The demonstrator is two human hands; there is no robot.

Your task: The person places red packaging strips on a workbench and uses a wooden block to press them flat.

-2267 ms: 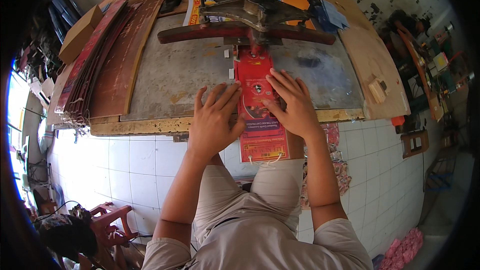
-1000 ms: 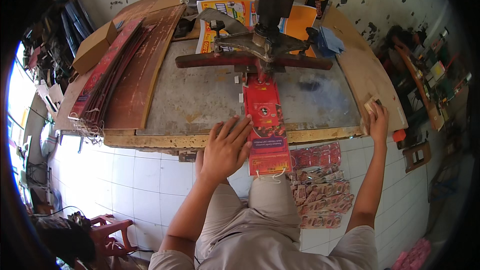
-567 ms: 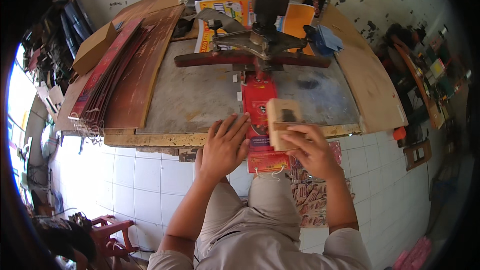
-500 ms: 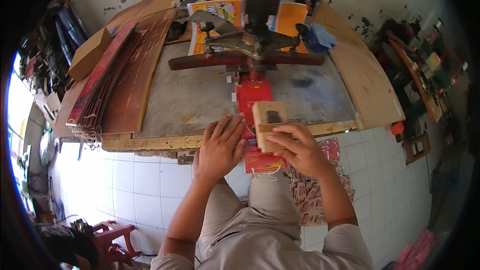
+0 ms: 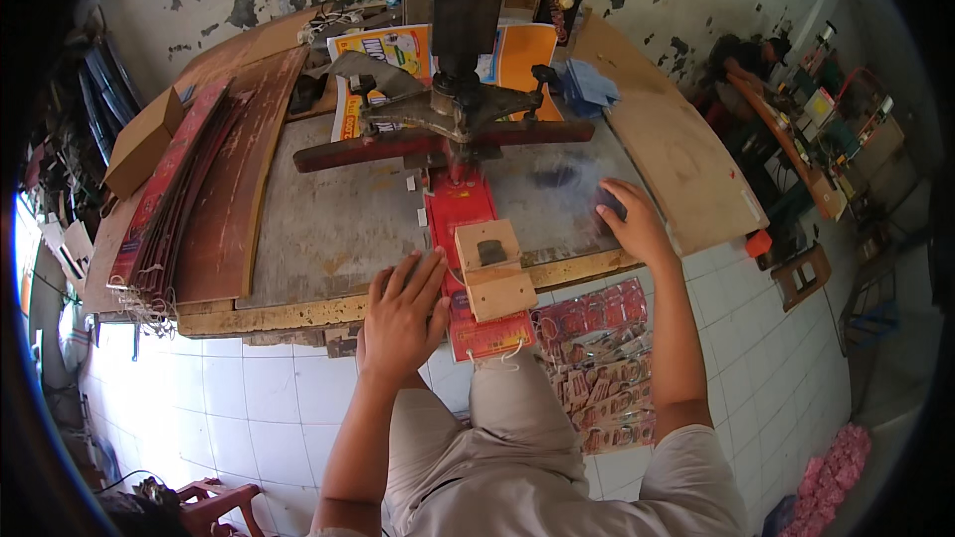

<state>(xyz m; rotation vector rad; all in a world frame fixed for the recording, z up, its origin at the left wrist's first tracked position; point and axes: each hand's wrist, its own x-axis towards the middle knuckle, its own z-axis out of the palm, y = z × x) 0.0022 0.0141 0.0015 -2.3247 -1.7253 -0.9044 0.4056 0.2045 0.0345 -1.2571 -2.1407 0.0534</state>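
Observation:
A long red printed card strip [image 5: 462, 209] with white cord loops at its near end lies under the press and over the table's front edge. My left hand [image 5: 406, 313] rests with outstretched fingers at the strip's left edge. On the strip stands a pale wooden block [image 5: 497, 295] with a dark patch set in its upper part; neither hand touches it. To the right, over the grey metal tabletop [image 5: 338, 199], my right hand [image 5: 637, 224] grips a small dark block [image 5: 610, 202], partly hidden by the fingers.
A heavy iron press [image 5: 453, 124] with a wide crossbar stands ahead. Red strips [image 5: 169, 194] are stacked at left beside a cardboard box [image 5: 144, 142]. Blue cloth or paper [image 5: 589, 85] lies at the back right. Printed sheets [image 5: 597, 368] lie below the table. Another person [image 5: 746, 65] sits far right.
My right hand has let go of the wooden block and moved right, where it now holds the small dark block. My left hand stays on the strip. The whole view has shifted.

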